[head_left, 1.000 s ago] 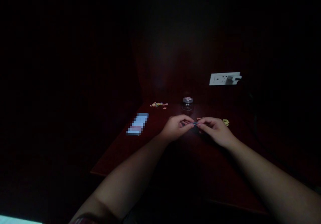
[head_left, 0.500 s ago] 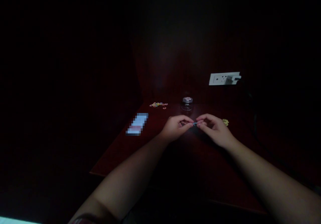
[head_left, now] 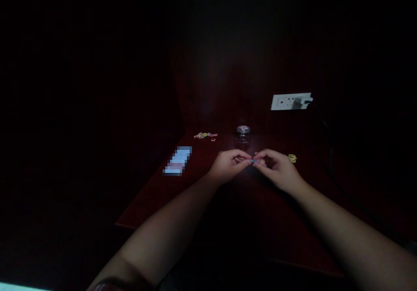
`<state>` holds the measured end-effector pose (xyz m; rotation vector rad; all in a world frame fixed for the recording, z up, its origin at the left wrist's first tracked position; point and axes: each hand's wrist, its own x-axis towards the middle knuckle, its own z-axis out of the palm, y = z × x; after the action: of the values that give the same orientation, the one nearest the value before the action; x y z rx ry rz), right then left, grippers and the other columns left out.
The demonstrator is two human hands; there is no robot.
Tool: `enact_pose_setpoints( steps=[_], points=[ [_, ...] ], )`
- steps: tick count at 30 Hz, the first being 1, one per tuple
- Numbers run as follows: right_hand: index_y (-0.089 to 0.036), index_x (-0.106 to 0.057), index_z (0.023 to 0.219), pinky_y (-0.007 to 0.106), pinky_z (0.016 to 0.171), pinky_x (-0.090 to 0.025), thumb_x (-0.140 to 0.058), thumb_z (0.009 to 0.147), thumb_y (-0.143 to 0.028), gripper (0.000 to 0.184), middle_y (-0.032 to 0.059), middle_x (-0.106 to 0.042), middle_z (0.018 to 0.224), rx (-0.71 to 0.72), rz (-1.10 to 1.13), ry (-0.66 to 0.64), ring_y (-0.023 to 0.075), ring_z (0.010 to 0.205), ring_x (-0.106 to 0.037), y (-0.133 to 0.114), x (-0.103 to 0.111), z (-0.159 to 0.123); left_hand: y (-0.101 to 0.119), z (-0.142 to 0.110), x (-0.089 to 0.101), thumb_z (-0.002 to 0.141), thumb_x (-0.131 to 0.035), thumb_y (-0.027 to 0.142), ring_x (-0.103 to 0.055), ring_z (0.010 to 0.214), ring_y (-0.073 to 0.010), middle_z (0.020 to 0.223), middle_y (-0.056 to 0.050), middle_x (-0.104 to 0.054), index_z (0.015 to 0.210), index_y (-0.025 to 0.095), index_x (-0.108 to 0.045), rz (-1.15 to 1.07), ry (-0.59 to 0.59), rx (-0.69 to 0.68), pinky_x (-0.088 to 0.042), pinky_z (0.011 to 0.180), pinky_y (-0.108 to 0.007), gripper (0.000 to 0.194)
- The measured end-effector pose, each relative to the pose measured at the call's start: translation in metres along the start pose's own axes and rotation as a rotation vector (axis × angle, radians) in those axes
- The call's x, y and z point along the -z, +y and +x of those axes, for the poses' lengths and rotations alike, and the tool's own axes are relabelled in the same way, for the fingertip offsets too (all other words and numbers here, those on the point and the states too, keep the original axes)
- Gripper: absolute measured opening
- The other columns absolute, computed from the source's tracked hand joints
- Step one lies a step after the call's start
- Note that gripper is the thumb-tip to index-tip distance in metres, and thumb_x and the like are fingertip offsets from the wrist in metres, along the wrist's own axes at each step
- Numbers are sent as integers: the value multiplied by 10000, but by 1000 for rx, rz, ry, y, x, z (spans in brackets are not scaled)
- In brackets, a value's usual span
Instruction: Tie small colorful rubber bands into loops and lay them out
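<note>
The left hand (head_left: 228,166) has its thumb and finger closed on one end of a small blue loop (head_left: 254,161), which is between the two hands, just in front of the person. The right hand (head_left: 280,167) has its thumb and finger at the other end, but the loop is too tiny for me to tell if they squeeze it. The loop looks like a stretchy band, so it could slip or ping away if one side let go while it was pulled tight. It could then be hard to find in the dark. The right hand is close to some yellow bands (head_left: 292,158), so a careless bump might push them about. Behind the hands stands a clear jar (head_left: 243,136) with its lid (head_left: 243,129) on, and a hand poking too far forward could knock it. The dark red table (head_left: 153,200) also has a pile of colored bands (head_left: 204,135) near the back, and a bright, blurry phone-like thing (head_left: 177,160) on the left. On the dark wall past the table is a white socket (head_left: 280,102) with a plug (head_left: 302,102) in it. Most of the room is nearly black.
</note>
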<state>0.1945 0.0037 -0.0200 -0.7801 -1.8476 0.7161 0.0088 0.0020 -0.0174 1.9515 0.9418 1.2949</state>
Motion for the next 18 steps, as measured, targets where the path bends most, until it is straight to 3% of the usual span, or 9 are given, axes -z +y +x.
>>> enact_pose_setpoints(
  steps=[11,18],
  points=[
    [-198,-649,811,298,644,-469,-645,803,-361,164,37,-606,759,55,-75,12,172,709,-570,-3,3,0,-3,-2,-1,780,-650,307,-623,697,-101,866,-80,-703,955,110,-668,-37,-59,32,-480,604,-191,265],
    [-197,-647,806,297,666,-467,-637,815,-319,123,46,-606,785,93,-95,3,184,759,-584,-5,3,1,-2,-1,-2,749,-676,291,-606,675,-91,833,-64,-690,885,113,-658,-84,-49,46,-463,585,-181,224]
  ],
)
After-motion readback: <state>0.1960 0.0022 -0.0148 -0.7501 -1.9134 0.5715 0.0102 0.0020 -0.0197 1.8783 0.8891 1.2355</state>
